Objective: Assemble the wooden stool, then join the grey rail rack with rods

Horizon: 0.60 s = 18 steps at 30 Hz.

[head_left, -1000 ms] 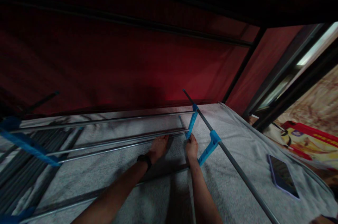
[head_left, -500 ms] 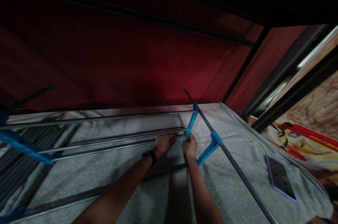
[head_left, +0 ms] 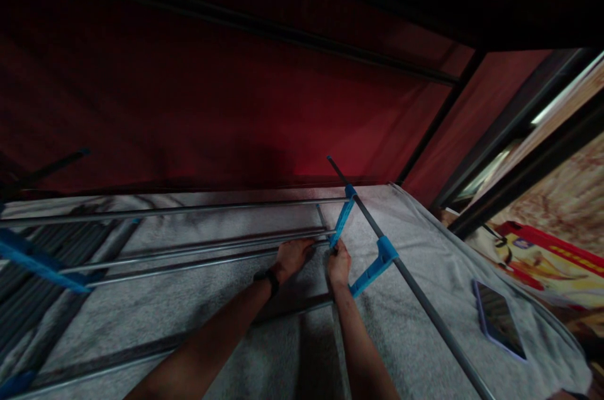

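Note:
My left hand (head_left: 293, 256), with a dark band at the wrist, is closed around the right end of a thin grey metal tube (head_left: 189, 267). Just right of it, my right hand (head_left: 340, 265) grips the lower end of a blue plastic bracket (head_left: 343, 221), where the tube meets it. The bracket sits on a thicker grey pole (head_left: 427, 305) slanting toward me. A second blue bracket (head_left: 375, 271) branches from that pole beside my right wrist. At the left, another blue bracket (head_left: 38, 261) carries the tubes' other ends. My fingertips are partly hidden.
Several loose dark tubes (head_left: 33, 287) lie at the left on the grey blanket (head_left: 425, 236). A phone (head_left: 499, 318) rests at the right, near a red and yellow box (head_left: 552, 261). Behind stands a dark red fabric wall (head_left: 226, 111) with dark frame bars.
Both hands stay at the same joint, almost unmoved. The left bracket and tube ends sit slightly farther left in the view.

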{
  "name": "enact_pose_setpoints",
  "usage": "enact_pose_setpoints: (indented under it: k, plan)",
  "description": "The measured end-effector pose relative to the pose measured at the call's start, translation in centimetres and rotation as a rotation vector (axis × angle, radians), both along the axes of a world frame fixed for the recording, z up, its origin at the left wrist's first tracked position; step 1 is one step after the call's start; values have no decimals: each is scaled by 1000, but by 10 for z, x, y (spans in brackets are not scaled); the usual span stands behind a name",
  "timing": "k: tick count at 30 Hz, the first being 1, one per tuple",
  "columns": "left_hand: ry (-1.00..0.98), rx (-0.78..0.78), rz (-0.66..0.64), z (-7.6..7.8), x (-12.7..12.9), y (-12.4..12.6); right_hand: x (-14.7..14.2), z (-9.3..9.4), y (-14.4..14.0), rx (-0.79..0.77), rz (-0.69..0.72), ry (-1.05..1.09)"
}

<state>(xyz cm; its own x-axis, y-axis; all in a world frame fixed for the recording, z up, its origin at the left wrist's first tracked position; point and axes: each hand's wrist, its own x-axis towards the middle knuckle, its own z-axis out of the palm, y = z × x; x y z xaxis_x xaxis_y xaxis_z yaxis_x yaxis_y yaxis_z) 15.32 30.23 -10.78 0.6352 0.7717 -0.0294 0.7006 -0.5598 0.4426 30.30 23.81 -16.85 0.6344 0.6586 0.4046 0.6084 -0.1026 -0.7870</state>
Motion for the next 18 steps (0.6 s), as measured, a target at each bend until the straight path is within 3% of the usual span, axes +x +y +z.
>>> enact_pose_setpoints:
  k: [3, 13, 18]
  plan:
    - [-3, 16, -23, -2, -1, 0, -3, -1, 1, -30, -49, 22]
    - [10, 34, -18, -2, -2, 1, -5, 2, -1, -22, 3, 41]
    - [26, 65, -41, -4, -2, 1, -6, 5, -2, -105, -34, 33]
